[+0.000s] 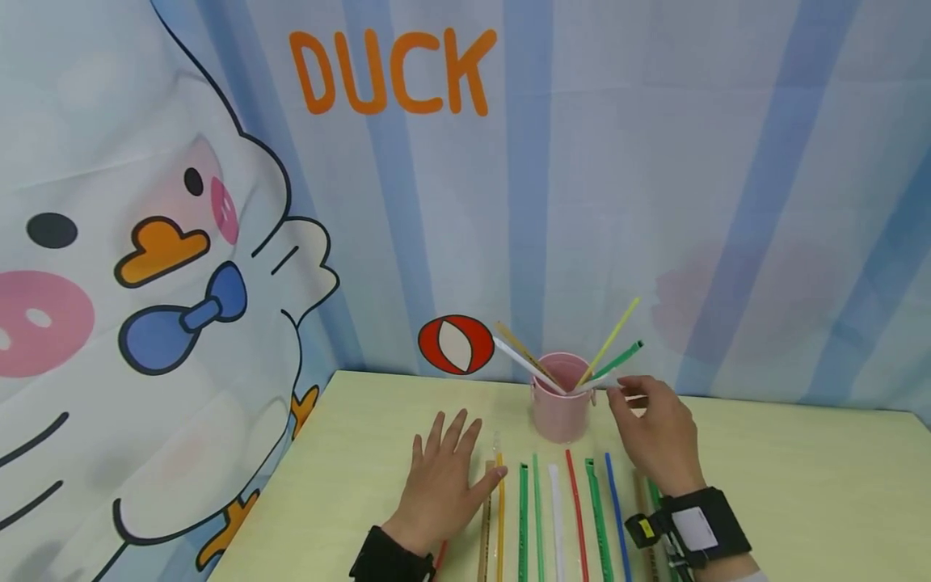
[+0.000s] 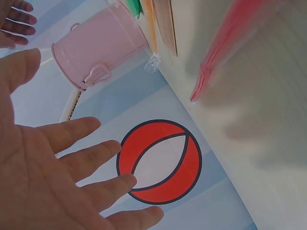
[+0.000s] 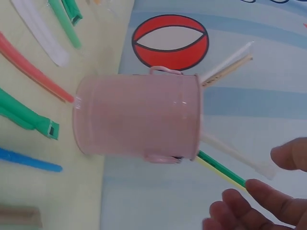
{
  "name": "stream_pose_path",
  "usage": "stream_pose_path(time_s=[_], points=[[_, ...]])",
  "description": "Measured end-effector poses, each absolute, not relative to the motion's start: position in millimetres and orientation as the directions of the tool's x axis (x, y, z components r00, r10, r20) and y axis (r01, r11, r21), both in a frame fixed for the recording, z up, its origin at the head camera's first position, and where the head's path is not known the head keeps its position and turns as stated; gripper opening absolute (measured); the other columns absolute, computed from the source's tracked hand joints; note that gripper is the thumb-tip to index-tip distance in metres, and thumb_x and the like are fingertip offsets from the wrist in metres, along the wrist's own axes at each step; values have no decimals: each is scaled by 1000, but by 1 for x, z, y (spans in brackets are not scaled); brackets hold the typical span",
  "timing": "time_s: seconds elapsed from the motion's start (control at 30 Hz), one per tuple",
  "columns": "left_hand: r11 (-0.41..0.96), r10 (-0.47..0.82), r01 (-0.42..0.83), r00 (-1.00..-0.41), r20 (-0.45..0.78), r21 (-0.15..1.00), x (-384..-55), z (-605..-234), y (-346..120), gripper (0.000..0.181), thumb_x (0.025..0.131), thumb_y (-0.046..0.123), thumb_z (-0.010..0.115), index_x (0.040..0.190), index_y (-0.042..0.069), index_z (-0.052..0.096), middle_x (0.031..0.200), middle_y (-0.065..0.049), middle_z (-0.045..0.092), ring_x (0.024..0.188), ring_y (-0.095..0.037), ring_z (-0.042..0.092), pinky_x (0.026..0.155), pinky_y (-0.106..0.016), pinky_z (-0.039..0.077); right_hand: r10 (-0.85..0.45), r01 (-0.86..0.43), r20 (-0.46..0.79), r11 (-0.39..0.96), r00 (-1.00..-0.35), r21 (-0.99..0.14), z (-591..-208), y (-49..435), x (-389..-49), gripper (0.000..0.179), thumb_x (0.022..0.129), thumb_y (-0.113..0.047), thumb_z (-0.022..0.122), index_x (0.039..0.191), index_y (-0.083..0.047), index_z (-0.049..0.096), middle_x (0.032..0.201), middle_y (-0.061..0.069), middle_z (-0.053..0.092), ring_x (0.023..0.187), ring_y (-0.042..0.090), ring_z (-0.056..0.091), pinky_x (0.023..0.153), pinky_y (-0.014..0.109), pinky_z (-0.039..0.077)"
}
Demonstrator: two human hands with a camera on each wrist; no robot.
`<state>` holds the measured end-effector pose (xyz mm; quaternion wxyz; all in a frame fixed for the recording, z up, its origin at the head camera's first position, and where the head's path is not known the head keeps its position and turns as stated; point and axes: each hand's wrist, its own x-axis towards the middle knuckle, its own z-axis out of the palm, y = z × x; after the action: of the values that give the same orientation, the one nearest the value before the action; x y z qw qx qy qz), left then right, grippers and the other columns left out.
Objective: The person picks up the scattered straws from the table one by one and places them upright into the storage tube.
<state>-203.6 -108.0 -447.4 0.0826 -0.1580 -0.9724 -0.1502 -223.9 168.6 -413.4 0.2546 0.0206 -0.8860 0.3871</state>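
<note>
A pink pail [image 1: 561, 411] holds several straws: a tan straw [image 1: 520, 343], a white straw [image 1: 522, 361], a yellow straw [image 1: 612, 335], a green straw [image 1: 618, 360] and another white straw [image 3: 240, 155] leaning right. My right hand [image 1: 658, 432] is beside the pail's right rim. In the right wrist view its thumb and forefinger stand apart around the tip of that right-leaning white straw, with a gap showing. My left hand [image 1: 444, 485] hovers palm down with fingers spread, left of the pail, its thumb overlapping a yellow straw [image 1: 500, 517] in the head view.
A row of straws lies along the table front, among them a red straw [image 1: 576, 513], a blue straw [image 1: 617, 513] and a green wrapped straw [image 1: 599, 517]. Behind the pale yellow table [image 1: 815, 485] hangs a printed duck backdrop [image 1: 596, 162], right at its back edge.
</note>
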Motion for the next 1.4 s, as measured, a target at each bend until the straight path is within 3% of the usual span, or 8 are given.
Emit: stream_pose_path(time_s=[0.23,0.57,0.77,1.0,1.4], points=[[907,277,341,-925,261,246,-206,-444,-115,76,93,62,49,149,9,44,155,-16,35,143,-43,19,106,-72,21,85,-288,494,723,-865,-628,-406,178,-205,49,98,-35,57,129,4,58,120,24,60,107,41,54,81,58,45],[920,250,313,-933,259,236,-206,-433,-118,79,92,62,51,150,9,41,155,-16,34,143,-43,19,107,-72,21,106,-229,473,770,-875,-596,-411,192,-181,58,98,-37,58,134,7,52,126,30,54,116,50,45,88,68,38],[907,256,335,-919,300,255,-206,-431,-121,78,93,61,50,150,9,41,156,-16,33,144,-42,17,106,-72,19,50,-191,371,790,-927,-583,-421,201,-177,65,101,-41,51,142,10,43,136,36,44,122,56,36,96,70,31],[905,258,341,-915,309,253,-205,-428,-123,78,93,61,50,151,9,40,156,-16,32,144,-43,17,106,-72,19,-5,-140,256,845,-967,-516,-441,209,-180,76,100,-47,50,147,11,34,142,36,37,125,58,31,94,74,32],[916,237,310,-931,278,256,-203,-432,-125,79,92,60,53,151,8,40,156,-17,34,142,-43,21,106,-72,22,-31,-161,244,829,-969,-535,-451,209,-181,72,100,-42,52,146,11,35,144,35,35,127,58,29,92,75,33]])
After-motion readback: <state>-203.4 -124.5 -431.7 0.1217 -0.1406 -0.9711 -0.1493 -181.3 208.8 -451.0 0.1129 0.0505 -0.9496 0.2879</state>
